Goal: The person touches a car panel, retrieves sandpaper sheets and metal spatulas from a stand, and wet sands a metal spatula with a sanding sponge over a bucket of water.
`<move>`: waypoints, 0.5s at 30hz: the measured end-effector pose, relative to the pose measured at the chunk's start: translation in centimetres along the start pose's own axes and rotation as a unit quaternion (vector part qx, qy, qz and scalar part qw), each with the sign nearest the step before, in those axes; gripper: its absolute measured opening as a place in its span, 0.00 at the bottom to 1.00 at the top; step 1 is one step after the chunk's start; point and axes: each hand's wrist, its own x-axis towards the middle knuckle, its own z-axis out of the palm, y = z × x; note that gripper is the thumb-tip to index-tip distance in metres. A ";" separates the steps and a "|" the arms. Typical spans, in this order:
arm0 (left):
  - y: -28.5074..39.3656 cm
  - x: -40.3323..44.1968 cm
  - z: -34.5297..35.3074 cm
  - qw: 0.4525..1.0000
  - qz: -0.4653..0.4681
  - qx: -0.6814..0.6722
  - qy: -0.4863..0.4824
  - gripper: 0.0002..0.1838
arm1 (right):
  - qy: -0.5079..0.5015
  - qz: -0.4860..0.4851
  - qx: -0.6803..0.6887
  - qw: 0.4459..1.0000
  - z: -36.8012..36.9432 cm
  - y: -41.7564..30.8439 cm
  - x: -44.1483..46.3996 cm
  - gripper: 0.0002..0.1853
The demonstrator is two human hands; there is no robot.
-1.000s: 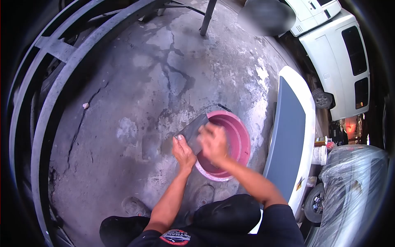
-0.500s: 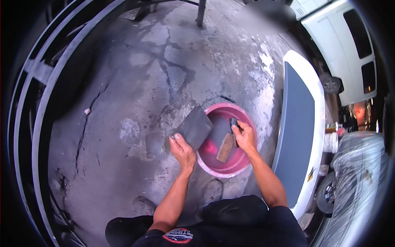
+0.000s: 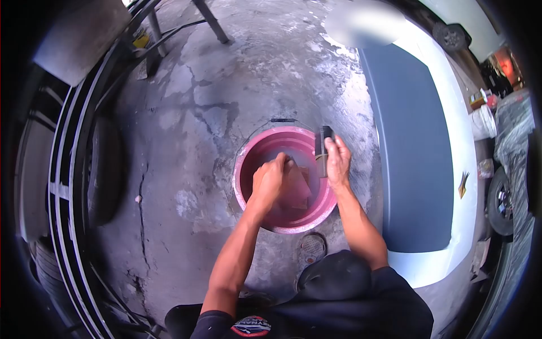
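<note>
A pink bucket [image 3: 241, 165] of cloudy water stands on the floor in front of me. My left hand [image 3: 270, 179] reaches down inside it, fingers closed on the edge of a sandpaper sheet [image 3: 296, 189]. The sheet looks pinkish and seems to lie in the water. Part of a brownish piece [image 3: 305, 173] shows beside it. Over the bucket's right rim, my right hand [image 3: 338, 162] is closed around a dark sanding block [image 3: 322, 155], held upright.
To the right lies a white panel with a dark grey middle [image 3: 415, 152]. A metal frame [image 3: 70, 169] runs along the left. A wheel [image 3: 499, 200] and a white pail [image 3: 483, 123] are at far right. My shoe [image 3: 312, 248] is just below the bucket.
My left hand has moved the sheet from beside the bucket down into it. My right hand has lifted the block out to the right rim. The view has shifted.
</note>
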 end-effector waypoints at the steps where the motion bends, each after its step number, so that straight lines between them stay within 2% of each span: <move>1: -0.9 1.3 1.6 1.000 0.003 0.007 -0.007 0.17 | -0.009 0.000 -0.023 1.000 -0.2 0.4 -0.1 0.10; 3: -3.4 3.4 5.3 0.991 -0.067 0.082 -0.083 0.23 | -0.029 -0.017 -0.031 0.999 0.0 0.2 -0.5 0.10; 4: -4.2 3.4 6.2 0.975 -0.122 0.119 -0.143 0.33 | -0.023 -0.029 -0.042 0.998 -0.4 0.9 -0.1 0.11; 5: -5.1 3.3 7.0 0.976 -0.128 0.107 -0.142 0.44 | -0.015 -0.042 -0.054 0.998 -0.7 1.6 0.2 0.11; 6: -4.8 3.2 6.9 0.972 -0.113 0.131 -0.157 0.47 | -0.015 -0.052 -0.031 0.998 -0.4 1.2 0.1 0.08; 7: -4.5 2.8 6.8 0.967 -0.100 0.154 -0.174 0.49 | -0.016 -0.078 -0.076 0.994 -0.5 1.3 0.2 0.09; 8: -4.7 2.2 7.1 0.965 -0.100 0.158 -0.182 0.49 | -0.023 -0.065 -0.088 0.994 -0.6 1.3 -0.1 0.10; 10: -4.9 1.9 7.4 0.972 -0.082 0.190 -0.111 0.44 | -0.048 -0.075 -0.114 0.989 -0.5 0.9 -0.2 0.12; 11: -4.9 2.1 7.3 0.972 -0.080 0.193 -0.108 0.44 | -0.048 -0.079 -0.111 0.990 -0.4 0.7 -0.2 0.12; 13: -4.9 2.6 7.1 0.958 -0.105 0.216 -0.157 0.32 | -0.024 -0.091 -0.133 0.987 -0.3 0.3 -0.3 0.13; 14: -6.4 3.1 7.6 0.957 -0.100 0.221 -0.158 0.32 | -0.038 -0.077 -0.114 0.990 -0.5 0.3 -0.3 0.13; 15: -9.2 3.9 8.3 0.963 -0.118 0.199 -0.139 0.26 | -0.032 -0.078 -0.111 0.990 -0.7 0.4 -0.2 0.13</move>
